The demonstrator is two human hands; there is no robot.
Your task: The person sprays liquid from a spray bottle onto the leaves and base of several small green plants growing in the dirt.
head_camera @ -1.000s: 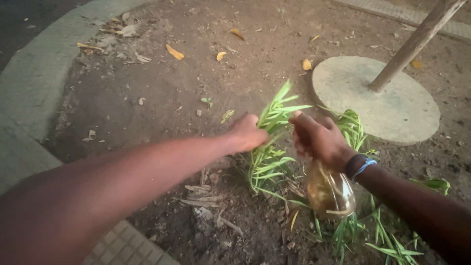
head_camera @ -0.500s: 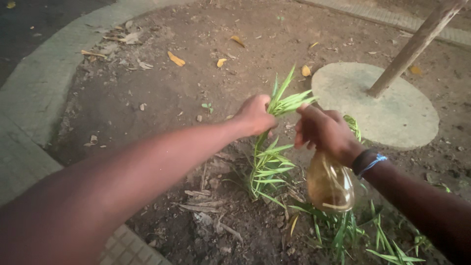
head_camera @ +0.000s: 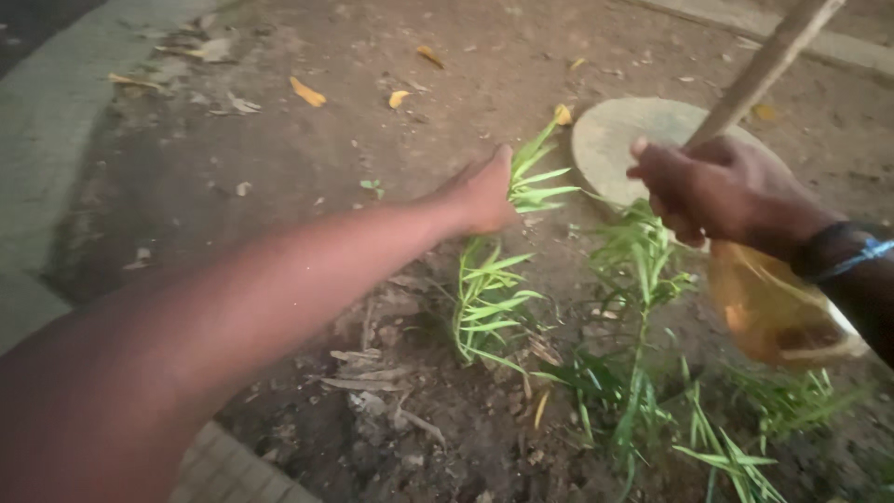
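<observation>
Here, left hand (head_camera: pixel 484 196) clenched on leafy green plant stalk (head_camera: pixel 489 289) running six-to-twelve, right hand (head_camera: pixel 722 191) at three o'clock grasping amber plastic spray bottle (head_camera: pixel 773 312).

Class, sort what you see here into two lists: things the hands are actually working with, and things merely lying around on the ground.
In use:
left hand, gripping the leafy green plant
right hand, holding the amber spray bottle

Lying about:
yellow fallen leaves
round concrete slab
wooden pole
dry twigs
other green shoots
</observation>
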